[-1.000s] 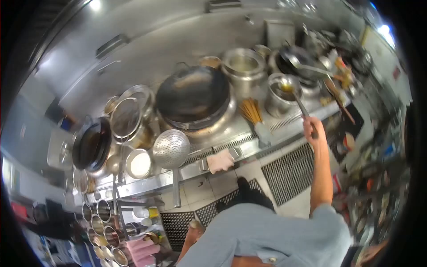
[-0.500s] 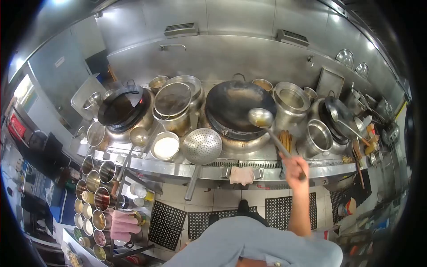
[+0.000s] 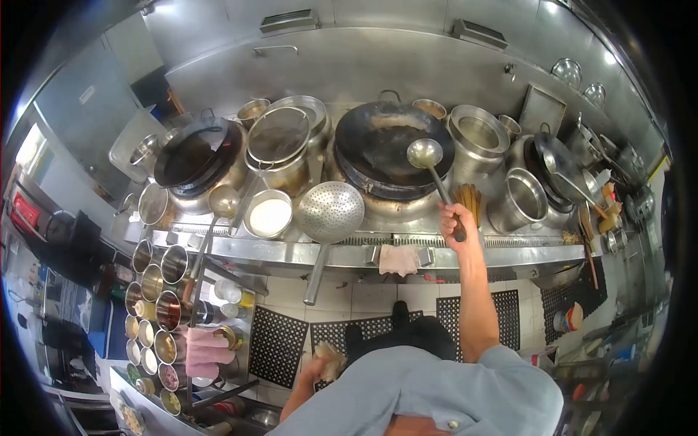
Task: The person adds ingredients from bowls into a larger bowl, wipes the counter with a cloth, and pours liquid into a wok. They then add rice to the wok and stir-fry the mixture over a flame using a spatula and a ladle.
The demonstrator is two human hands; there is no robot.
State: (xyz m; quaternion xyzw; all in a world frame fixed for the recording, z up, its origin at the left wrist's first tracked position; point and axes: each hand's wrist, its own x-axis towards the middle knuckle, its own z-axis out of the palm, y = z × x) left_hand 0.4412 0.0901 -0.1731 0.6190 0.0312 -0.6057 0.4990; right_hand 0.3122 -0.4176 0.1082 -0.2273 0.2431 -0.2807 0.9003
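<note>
My right hand (image 3: 459,227) is closed round the handle of a metal ladle (image 3: 424,154). The ladle's bowl is over the right side of the large black wok (image 3: 356,142) on the middle burner. A dark wet patch marks the wok's inside. Low by my waist, my left hand (image 3: 313,369) grips a crumpled beige cloth (image 3: 331,361), partly cut off from sight by my shirt. A bamboo wok brush (image 3: 469,202) stands just beyond my right hand. Left of the wok lies a perforated strainer (image 3: 331,212), its handle jutting over the counter edge.
A bowl of white stuff (image 3: 270,216) sits left of the strainer. Another wok (image 3: 193,163) is at the far left, and a metal pot (image 3: 523,198) stands at right. A pink cloth (image 3: 399,259) hangs at the counter front. Several ingredient tins (image 3: 173,308) fill the left rack.
The ladle has shifted over the wok, and the yellowish liquid seen in it before no longer shows. My left hand has come into view with the cloth. The camera's view has tilted down.
</note>
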